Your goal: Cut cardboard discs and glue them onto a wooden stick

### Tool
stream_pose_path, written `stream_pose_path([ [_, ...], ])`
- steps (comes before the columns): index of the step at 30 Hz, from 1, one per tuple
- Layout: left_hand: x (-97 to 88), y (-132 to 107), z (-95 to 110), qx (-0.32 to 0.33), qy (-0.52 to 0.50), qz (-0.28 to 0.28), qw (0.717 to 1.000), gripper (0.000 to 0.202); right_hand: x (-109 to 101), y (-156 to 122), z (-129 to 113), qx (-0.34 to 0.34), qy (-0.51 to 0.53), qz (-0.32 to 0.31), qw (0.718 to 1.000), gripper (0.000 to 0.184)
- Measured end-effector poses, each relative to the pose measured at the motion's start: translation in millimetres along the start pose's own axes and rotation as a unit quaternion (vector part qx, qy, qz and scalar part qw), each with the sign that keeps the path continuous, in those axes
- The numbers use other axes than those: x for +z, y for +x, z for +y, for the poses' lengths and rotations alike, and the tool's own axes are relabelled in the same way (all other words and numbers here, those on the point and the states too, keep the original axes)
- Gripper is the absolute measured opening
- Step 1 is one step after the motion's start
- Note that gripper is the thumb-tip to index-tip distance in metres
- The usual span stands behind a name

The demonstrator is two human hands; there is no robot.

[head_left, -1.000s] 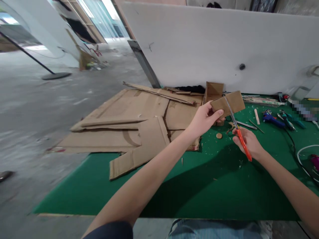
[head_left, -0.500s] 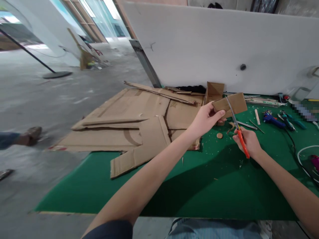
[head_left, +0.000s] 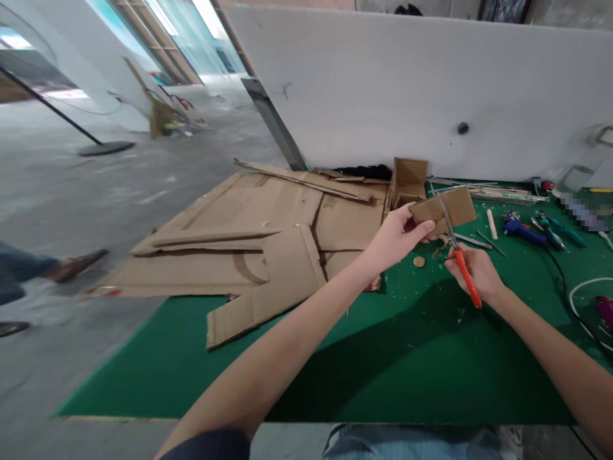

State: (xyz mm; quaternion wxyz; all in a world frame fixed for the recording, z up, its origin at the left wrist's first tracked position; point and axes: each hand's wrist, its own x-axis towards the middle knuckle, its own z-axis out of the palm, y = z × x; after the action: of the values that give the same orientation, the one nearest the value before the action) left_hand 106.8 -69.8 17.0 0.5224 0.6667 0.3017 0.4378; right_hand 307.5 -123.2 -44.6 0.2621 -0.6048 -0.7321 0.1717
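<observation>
My left hand (head_left: 400,236) pinches the left end of a small rectangular cardboard piece (head_left: 460,206), held above the green table. My right hand (head_left: 476,271) grips a pair of scissors (head_left: 462,262) by the orange handles. Their metal blades point up and away from me and cross the cardboard piece near its middle. Whether the blades bite into the cardboard is hard to tell. Below my hands a small round cardboard disc (head_left: 419,262) lies on the table.
Large flattened cardboard sheets (head_left: 282,198) cover the table's left part, beside an open cardboard box (head_left: 410,176). To the right lie a blue glue gun (head_left: 522,230), pliers (head_left: 550,233) and a wooden stick (head_left: 491,223). A white panel (head_left: 383,89) stands behind. Another person's foot (head_left: 76,265) shows at left.
The view has shifted slightly. The cardboard piece is tilted a little differently against the scissors, both still held. At left the other person's foot has moved rightward.
</observation>
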Motion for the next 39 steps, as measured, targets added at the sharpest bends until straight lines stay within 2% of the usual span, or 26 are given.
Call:
stream_pose_path([
  [6,-23.3,5.5,7.9,-0.065,0.039,-0.061,0.995,0.028,3.5,-1.4,0.1,-0.011,0.037,-0.001,0.999,0.038],
  [13,-31.7,5.6,15.2,-0.063,0.075,-0.057,0.994,0.030,2.2,-2.3,-6.7,-0.015,0.062,-0.017,0.998,0.039],
  [18,-47.7,4.1,31.1,-0.110,0.143,-0.133,0.975,0.028,-0.8,-4.3,-12.7,-0.009,0.054,-0.063,0.997,0.045],
  [20,-51.3,4.5,32.4,-0.117,0.144,-0.130,0.974,0.031,-1.4,-7.6,-17.6,0.021,0.111,-0.096,0.989,0.049],
  [24,-48.6,6.8,26.3,-0.173,0.144,-0.085,0.971,0.035,-1.4,-12.8,-27.2,0.131,0.249,-0.150,0.948,0.060],
  [27,-46.4,6.9,26.6,-0.206,0.161,-0.080,0.962,0.036,-0.9,-12.9,-30.0,0.141,0.255,-0.146,0.945,0.063],
  [33,-49.2,3.3,39.5,-0.212,0.209,-0.114,0.948,0.039,3.5,-11.6,-23.6,0.125,0.232,-0.144,0.954,0.062],
  [39,-48.7,2.4,45.4,-0.209,0.245,-0.129,0.938,0.035,13.3,-11.6,-20.4,0.074,0.167,-0.087,0.979,0.058],
])
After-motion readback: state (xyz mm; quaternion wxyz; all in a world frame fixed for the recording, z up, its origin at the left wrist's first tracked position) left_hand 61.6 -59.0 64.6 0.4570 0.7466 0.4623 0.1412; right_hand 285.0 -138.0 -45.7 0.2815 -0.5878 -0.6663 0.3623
